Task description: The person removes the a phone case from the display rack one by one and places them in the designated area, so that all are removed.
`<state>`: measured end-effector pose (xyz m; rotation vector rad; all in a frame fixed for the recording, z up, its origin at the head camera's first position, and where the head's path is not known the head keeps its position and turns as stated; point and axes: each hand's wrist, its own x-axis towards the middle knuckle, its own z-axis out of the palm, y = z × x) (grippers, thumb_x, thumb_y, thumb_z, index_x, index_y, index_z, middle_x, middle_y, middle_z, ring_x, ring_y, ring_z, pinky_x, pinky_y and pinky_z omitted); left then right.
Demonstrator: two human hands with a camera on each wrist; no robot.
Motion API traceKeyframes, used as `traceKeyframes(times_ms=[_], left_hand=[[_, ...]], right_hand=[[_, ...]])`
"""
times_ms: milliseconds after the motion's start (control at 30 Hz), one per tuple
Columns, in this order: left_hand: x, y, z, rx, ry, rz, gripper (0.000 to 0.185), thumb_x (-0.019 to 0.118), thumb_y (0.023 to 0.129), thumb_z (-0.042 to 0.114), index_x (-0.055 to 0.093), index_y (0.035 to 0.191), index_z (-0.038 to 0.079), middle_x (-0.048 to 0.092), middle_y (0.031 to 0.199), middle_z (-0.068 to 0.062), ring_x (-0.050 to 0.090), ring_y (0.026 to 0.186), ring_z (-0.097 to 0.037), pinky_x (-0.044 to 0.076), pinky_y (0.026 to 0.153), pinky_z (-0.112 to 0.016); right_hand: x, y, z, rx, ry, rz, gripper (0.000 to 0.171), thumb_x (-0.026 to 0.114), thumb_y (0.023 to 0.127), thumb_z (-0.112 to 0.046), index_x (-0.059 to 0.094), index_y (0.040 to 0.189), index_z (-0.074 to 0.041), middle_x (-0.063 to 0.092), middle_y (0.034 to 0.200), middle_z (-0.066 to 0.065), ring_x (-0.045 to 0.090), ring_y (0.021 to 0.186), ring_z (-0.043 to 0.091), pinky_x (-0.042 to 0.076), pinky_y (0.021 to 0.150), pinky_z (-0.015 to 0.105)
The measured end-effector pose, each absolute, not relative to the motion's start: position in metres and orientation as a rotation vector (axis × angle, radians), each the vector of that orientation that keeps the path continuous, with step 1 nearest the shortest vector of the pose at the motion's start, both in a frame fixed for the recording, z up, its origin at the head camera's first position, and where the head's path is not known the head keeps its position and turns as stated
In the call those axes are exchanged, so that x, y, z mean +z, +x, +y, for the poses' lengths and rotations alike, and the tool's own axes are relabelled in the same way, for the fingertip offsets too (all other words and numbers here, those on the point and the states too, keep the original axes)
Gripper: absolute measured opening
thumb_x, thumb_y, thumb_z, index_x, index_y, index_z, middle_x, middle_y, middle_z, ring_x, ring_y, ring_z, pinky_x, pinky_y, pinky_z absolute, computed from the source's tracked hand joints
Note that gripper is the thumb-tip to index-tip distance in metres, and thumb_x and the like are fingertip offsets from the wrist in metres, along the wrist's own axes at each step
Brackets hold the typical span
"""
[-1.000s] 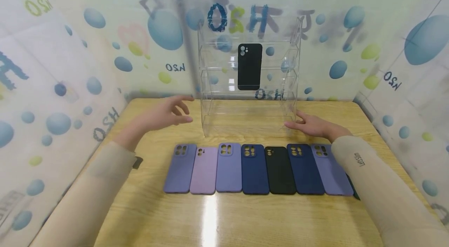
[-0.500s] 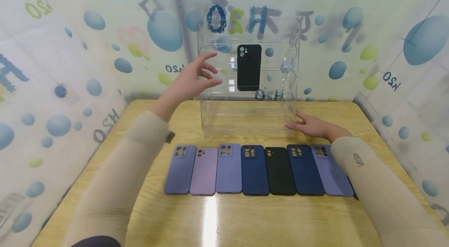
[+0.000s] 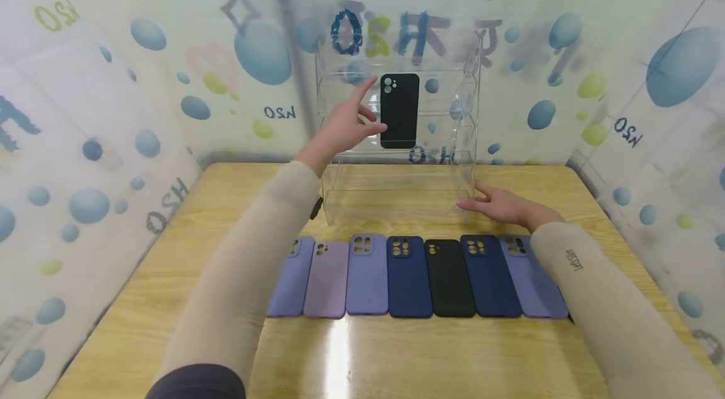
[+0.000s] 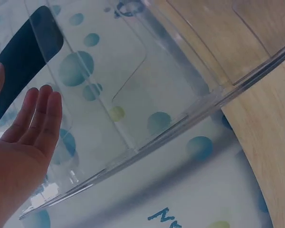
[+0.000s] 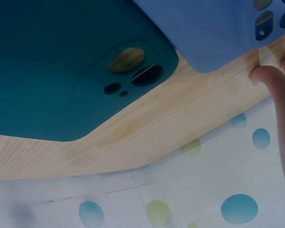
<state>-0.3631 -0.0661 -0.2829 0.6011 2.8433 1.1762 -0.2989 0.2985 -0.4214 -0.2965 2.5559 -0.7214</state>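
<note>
Left hand point(image 3: 345, 125) raised at clear acrylic tiered display rack point(image 3: 453, 109), fingers straight and spread, holding nothing, fingertips just beside black silicone phone case point(image 3: 399, 111) standing upright on middle tier. Right hand point(image 3: 501, 204) flat on wooden table point(image 3: 141, 298), fingers relaxed against rack's base corner, likely steadying it.

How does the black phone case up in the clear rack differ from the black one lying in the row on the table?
The black case in the rack stands upright on a shelf of the clear acrylic rack; the black case in the row lies flat on the wooden table. The left hand reaches beside the racked one; nothing touches the tabled one, which sits between two navy cases. Both are black and show their camera cutouts.
</note>
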Motion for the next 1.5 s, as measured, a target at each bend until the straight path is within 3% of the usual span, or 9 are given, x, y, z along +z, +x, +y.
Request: traceKeyframes(times_ms=[200, 533, 633, 867, 1033, 1167, 1367, 1500], left_hand=[[-0.285, -0.368, -0.059, 1.127, 0.567, 2.861, 0.094, 0.072, 0.104, 0.03, 0.007, 0.17, 0.046, 0.074, 0.118, -0.007, 0.072, 0.092, -0.024, 0.056, 0.087, -0.041], [-0.282, -0.371, -0.05, 1.055, 0.524, 2.869, 0.1, 0.07, 0.105, 0.027, -0.003, 0.168, 0.052, 0.078, 0.11, -0.007, 0.073, 0.083, -0.024, 0.055, 0.078, -0.038], [-0.282, -0.371, -0.048, 1.023, 0.54, 2.889, 0.1, 0.069, 0.106, 0.028, -0.006, 0.167, 0.053, 0.079, 0.108, -0.006, 0.073, 0.081, -0.024, 0.057, 0.079, -0.039], [-0.278, -0.375, -0.044, 0.941, 0.507, 2.908, 0.1, 0.066, 0.107, 0.036, -0.016, 0.157, 0.065, 0.08, 0.108, -0.004, 0.074, 0.079, -0.021, 0.058, 0.098, -0.046], [-0.278, -0.376, -0.047, 0.942, 0.514, 2.916, 0.095, 0.065, 0.107, 0.036, -0.009, 0.161, 0.062, 0.079, 0.105, -0.005, 0.074, 0.077, -0.022, 0.059, 0.094, -0.044], [-0.28, -0.373, -0.05, 1.034, 0.558, 2.906, 0.092, 0.066, 0.107, 0.034, -0.001, 0.165, 0.059, 0.078, 0.114, -0.007, 0.074, 0.086, -0.023, 0.059, 0.084, -0.042], [-0.287, -0.369, -0.052, 1.22, 0.657, 2.896, 0.089, 0.068, 0.105, 0.015, 0.015, 0.17, 0.046, 0.075, 0.122, -0.012, 0.075, 0.105, -0.026, 0.064, 0.085, -0.038], [-0.291, -0.367, -0.051, 1.296, 0.689, 2.902, 0.087, 0.066, 0.105, 0.006, 0.021, 0.168, 0.045, 0.073, 0.116, -0.011, 0.076, 0.102, -0.029, 0.065, 0.082, -0.038]], right_hand=[[-0.42, -0.299, 0.298, -0.715, -0.288, 2.56, 0.11, 0.043, 0.101, -0.079, -0.005, 0.172, -0.01, 0.034, 0.168, 0.031, 0.028, 0.157, 0.055, 0.027, 0.124, 0.075], [-0.42, -0.297, 0.298, -0.704, -0.274, 2.559, 0.112, 0.043, 0.1, -0.081, -0.006, 0.172, -0.01, 0.034, 0.168, 0.03, 0.028, 0.157, 0.055, 0.027, 0.124, 0.076], [-0.42, -0.297, 0.299, -0.703, -0.27, 2.56, 0.111, 0.042, 0.1, -0.081, -0.006, 0.172, -0.01, 0.034, 0.168, 0.031, 0.028, 0.157, 0.055, 0.027, 0.124, 0.076], [-0.421, -0.296, 0.299, -0.71, -0.264, 2.564, 0.111, 0.043, 0.101, -0.079, -0.005, 0.172, -0.009, 0.034, 0.168, 0.031, 0.028, 0.157, 0.055, 0.027, 0.124, 0.075], [-0.421, -0.297, 0.298, -0.718, -0.268, 2.564, 0.111, 0.044, 0.1, -0.081, -0.004, 0.172, -0.011, 0.035, 0.168, 0.029, 0.028, 0.157, 0.054, 0.027, 0.125, 0.075], [-0.42, -0.297, 0.298, -0.725, -0.276, 2.562, 0.111, 0.044, 0.1, -0.08, -0.004, 0.172, -0.01, 0.033, 0.169, 0.03, 0.028, 0.157, 0.054, 0.027, 0.124, 0.075], [-0.42, -0.297, 0.298, -0.741, -0.281, 2.555, 0.11, 0.044, 0.101, -0.079, -0.004, 0.172, -0.01, 0.032, 0.169, 0.032, 0.028, 0.157, 0.055, 0.028, 0.124, 0.075], [-0.421, -0.296, 0.298, -0.76, -0.284, 2.546, 0.11, 0.045, 0.101, -0.078, -0.004, 0.172, -0.009, 0.033, 0.169, 0.031, 0.027, 0.158, 0.054, 0.028, 0.125, 0.075]])
